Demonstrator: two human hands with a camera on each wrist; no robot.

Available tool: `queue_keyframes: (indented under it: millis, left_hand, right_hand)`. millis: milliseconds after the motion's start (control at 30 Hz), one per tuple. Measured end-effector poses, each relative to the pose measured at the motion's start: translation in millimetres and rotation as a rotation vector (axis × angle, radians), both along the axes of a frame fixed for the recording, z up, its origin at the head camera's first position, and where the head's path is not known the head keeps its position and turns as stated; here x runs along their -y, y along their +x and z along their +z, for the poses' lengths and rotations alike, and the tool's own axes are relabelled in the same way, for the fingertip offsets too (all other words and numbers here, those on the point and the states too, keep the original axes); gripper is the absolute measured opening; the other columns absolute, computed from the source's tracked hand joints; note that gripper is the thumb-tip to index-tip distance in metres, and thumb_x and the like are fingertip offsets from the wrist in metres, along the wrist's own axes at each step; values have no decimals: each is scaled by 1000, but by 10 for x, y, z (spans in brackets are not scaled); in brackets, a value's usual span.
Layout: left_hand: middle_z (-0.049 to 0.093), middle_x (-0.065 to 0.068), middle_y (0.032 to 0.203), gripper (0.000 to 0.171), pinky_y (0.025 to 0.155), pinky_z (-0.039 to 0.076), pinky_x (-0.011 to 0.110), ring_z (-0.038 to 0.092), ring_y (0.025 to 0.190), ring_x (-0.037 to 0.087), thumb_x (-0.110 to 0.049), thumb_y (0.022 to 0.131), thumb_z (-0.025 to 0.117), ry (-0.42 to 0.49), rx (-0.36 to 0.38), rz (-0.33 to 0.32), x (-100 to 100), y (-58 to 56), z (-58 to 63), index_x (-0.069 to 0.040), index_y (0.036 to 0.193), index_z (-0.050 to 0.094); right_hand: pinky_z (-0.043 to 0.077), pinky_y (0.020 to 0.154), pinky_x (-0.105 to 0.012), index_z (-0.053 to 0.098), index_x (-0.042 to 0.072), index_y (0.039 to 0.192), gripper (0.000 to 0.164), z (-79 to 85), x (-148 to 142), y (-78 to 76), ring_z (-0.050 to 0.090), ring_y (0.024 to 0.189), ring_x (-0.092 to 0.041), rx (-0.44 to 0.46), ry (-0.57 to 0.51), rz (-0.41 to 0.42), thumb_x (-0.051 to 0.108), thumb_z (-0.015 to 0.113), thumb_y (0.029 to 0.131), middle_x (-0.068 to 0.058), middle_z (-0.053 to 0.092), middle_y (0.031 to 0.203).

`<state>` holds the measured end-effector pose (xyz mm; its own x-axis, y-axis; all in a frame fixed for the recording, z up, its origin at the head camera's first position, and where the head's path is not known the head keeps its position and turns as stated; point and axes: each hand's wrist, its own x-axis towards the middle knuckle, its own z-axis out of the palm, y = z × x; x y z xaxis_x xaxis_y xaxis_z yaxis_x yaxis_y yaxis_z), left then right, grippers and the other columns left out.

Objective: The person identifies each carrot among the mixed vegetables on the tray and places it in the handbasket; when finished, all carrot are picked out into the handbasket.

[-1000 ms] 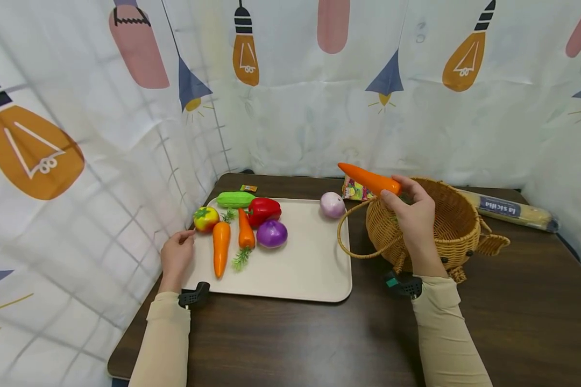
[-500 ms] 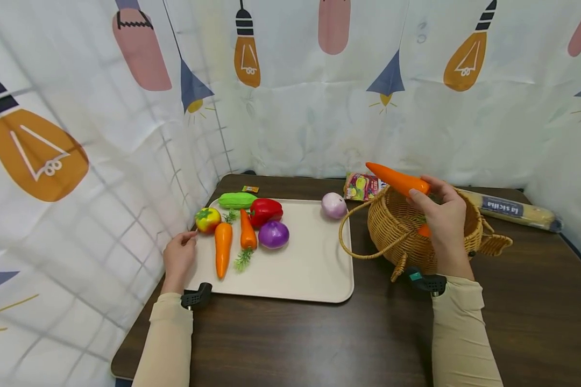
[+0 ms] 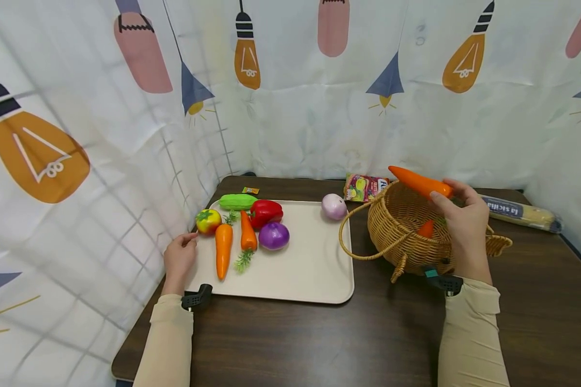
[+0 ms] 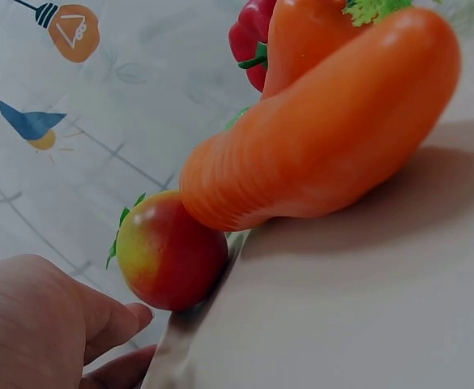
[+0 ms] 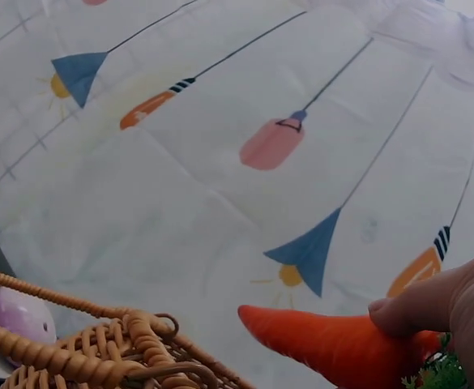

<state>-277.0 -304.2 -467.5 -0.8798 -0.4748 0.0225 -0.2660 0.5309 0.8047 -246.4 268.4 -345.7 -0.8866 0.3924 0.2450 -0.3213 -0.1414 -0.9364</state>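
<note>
My right hand (image 3: 468,217) pinches an orange toy carrot (image 3: 418,181) by its thick end, above the wicker basket (image 3: 384,226). Its tip points left and slightly up. In the right wrist view, green leaves (image 5: 439,373) show below the thumb at the carrot's thick end. Inside the basket another orange piece (image 3: 426,229) is partly visible. My left hand (image 3: 179,259) holds the left rim of the cream tray (image 3: 310,274), with curled fingers. Just beyond that hand lies a red-yellow toy tomato (image 4: 172,251), beside a large orange carrot (image 4: 326,130).
Also on the tray are a green vegetable (image 3: 238,202), a red pepper (image 3: 266,213), a leafy small carrot (image 3: 248,234), a purple onion (image 3: 274,236) and a pale onion (image 3: 334,207). Behind stand a candy packet (image 3: 363,188) and a pasta bag (image 3: 523,212). The basket handle (image 3: 351,252) overlaps the tray's right edge.
My right hand has carried the carrot rightward, from the basket's left side to over its opening. The orange piece inside the basket has come into sight. My left hand stays at the tray rim.
</note>
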Motion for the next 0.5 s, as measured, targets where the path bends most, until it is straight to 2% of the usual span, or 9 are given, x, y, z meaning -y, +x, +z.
queue_keyframes:
  millis: [167,500]
  left_hand:
    - [58,17,131,37,101,39,48,49,122,35,-22,102,43,4,10,1,6,-3,-10,-6,130,61]
    - [59,18,131,37,101,38,48,50,121,36,-21,101,43,-9,-5,-5,1,5,7,-6,129,61]
  right_hand:
    - [55,73,-21,61,1,125,44,17,-65,26,56,104,-15,14,-3,-13,1,74,83,-4,50,116]
    - [54,70,-16,61,4,126,46,57,-163,118,55,101,-11,61,112,-28,5,75,83,0,48,116]
